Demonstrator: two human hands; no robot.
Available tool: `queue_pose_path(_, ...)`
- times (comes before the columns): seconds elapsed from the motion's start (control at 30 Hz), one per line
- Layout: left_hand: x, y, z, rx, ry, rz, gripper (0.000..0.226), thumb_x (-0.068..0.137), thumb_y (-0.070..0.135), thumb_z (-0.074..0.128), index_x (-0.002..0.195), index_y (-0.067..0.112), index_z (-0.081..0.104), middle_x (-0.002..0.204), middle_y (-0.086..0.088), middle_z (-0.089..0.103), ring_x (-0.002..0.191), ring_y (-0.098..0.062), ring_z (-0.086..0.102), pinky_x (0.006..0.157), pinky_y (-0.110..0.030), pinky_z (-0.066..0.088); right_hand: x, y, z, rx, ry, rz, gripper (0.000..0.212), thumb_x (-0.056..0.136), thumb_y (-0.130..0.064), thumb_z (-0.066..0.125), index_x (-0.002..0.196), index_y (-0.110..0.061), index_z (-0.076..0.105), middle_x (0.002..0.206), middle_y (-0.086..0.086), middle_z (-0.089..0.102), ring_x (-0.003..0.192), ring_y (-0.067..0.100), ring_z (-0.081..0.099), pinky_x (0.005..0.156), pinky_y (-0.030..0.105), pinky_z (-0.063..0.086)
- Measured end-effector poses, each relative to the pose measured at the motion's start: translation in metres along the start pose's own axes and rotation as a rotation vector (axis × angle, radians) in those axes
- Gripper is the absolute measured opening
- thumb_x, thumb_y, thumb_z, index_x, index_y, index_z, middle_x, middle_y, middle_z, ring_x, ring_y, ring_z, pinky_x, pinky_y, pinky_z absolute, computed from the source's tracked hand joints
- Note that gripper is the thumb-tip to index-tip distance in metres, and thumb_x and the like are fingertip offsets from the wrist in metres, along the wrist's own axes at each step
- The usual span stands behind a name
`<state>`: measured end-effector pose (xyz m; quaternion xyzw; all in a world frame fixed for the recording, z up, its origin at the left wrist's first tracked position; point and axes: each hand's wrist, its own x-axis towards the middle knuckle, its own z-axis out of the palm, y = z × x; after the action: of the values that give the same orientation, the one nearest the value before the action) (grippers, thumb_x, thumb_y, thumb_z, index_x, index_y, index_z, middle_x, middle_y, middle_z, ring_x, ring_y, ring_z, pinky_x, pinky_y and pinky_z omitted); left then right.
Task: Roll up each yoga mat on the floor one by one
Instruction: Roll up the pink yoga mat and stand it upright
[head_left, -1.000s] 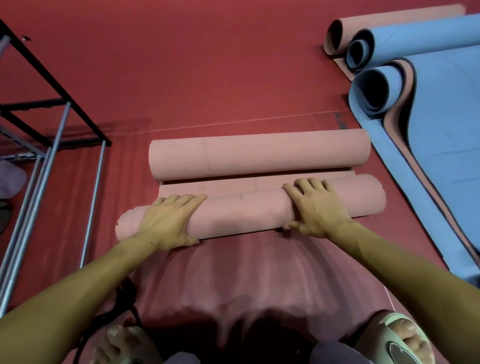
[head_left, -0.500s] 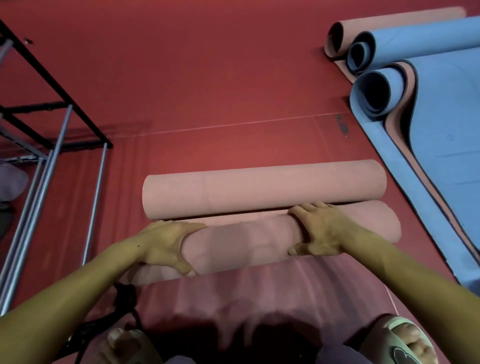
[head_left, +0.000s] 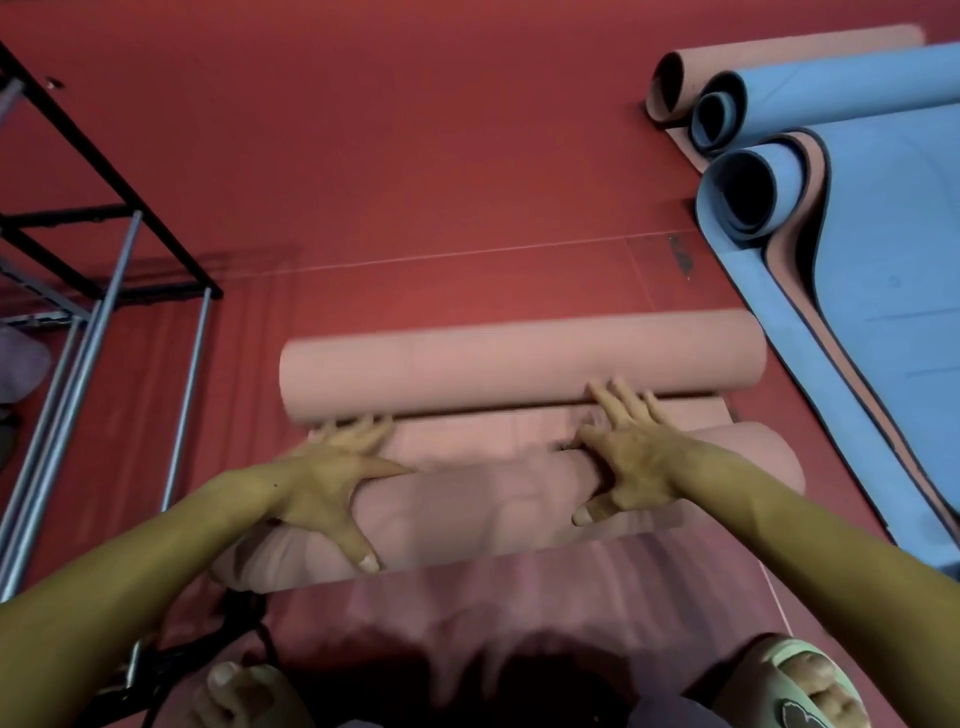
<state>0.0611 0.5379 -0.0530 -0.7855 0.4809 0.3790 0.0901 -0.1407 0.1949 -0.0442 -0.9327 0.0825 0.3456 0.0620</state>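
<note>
**Rolling the pink mat, nearly closed against the far roll**

We are mid-roll on the near pink roll (head_left: 493, 514), lying crosswise on the red floor (head_left: 415, 156) just in front of our knees. Left hand (head_left: 327, 483) lies spread over its left part, fingers extended forward onto the flat strip (head_left: 467, 434), thumb hooked back over the near side. Right hand (head_left: 628, 467) presses the right part, fingers straight and reaching toward the far pink roll (head_left: 519, 364); neither hand is closed round anything. Only a narrow flat strip separates the two rolls. We judge this step almost finished: next move calls for an even forward push with both palms so the ends stay level; the left end looks looser. Blue mats (head_left: 883, 260) lie partly unrolled at right, a metal rack (head_left: 104, 260) at left
</note>
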Motion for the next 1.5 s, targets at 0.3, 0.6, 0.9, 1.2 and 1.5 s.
queue_pose_path(0.3, 0.008, -0.026, -0.018, -0.209, 0.216, -0.056, 0.107, 0.064, 0.092, 0.060, 0.158, 0.053, 0.028, 0.175, -0.005, -0.005, 0.159, -0.018, -0.016, 0.130, -0.038, 0.002, 0.027, 0.016, -0.009, 0.328, 0.214, 0.057, 0.095, 0.066, -0.095, 0.052, 0.150, -0.054, 0.042, 0.175, 0.009, -0.011, 0.161, 0.036, -0.005, 0.124, 0.066, 0.018)
queue_pose_path(0.6, 0.021, 0.013, -0.007, -0.012, 0.235, -0.068, 0.127, 0.059, 0.108, 0.043, 0.165, 0.042, 0.017, 0.173, -0.002, -0.015, 0.160, -0.022, -0.019, 0.130, -0.049, -0.001, 0.023, 0.011, -0.003, 0.335, 0.297, 0.069, 0.070, 0.089, -0.074, 0.058, 0.151, -0.043, 0.046, 0.175, 0.009, -0.010, 0.160, 0.037, 0.006, 0.124, 0.063, 0.020)
queue_pose_path(0.9, 0.022, 0.021, -0.006, 0.022, 0.322, -0.084, 0.132, 0.057, 0.105, 0.053, 0.165, 0.043, 0.009, 0.172, -0.010, -0.022, 0.159, -0.026, -0.021, 0.126, -0.045, -0.005, 0.024, 0.009, -0.002, 0.349, 0.326, 0.078, 0.068, 0.087, -0.077, 0.058, 0.146, -0.043, 0.051, 0.174, 0.011, 0.004, 0.157, 0.040, 0.016, 0.122, 0.062, 0.023)
queue_pose_path(1.2, 0.018, 0.038, -0.006, -0.050, 0.516, -0.058, 0.112, 0.063, 0.091, 0.065, 0.154, 0.037, 0.030, 0.175, -0.005, 0.004, 0.161, -0.022, 0.008, 0.124, -0.045, 0.024, 0.028, 0.009, 0.002, 0.270, 0.491, 0.068, 0.064, 0.081, -0.086, 0.040, 0.117, -0.042, 0.069, 0.110, -0.004, 0.058, 0.106, 0.030, 0.055, 0.099, 0.052, 0.047)
queue_pose_path(1.5, 0.017, 0.045, -0.005, 0.086, 0.465, -0.118, 0.127, 0.062, 0.097, 0.060, 0.164, 0.032, 0.020, 0.175, -0.009, -0.002, 0.161, -0.027, 0.006, 0.126, -0.045, 0.016, 0.012, -0.005, -0.006, 0.044, 0.356, 0.061, 0.115, 0.063, -0.105, 0.030, 0.157, -0.039, 0.040, 0.154, -0.009, 0.049, 0.138, 0.028, 0.048, 0.118, 0.058, 0.031)
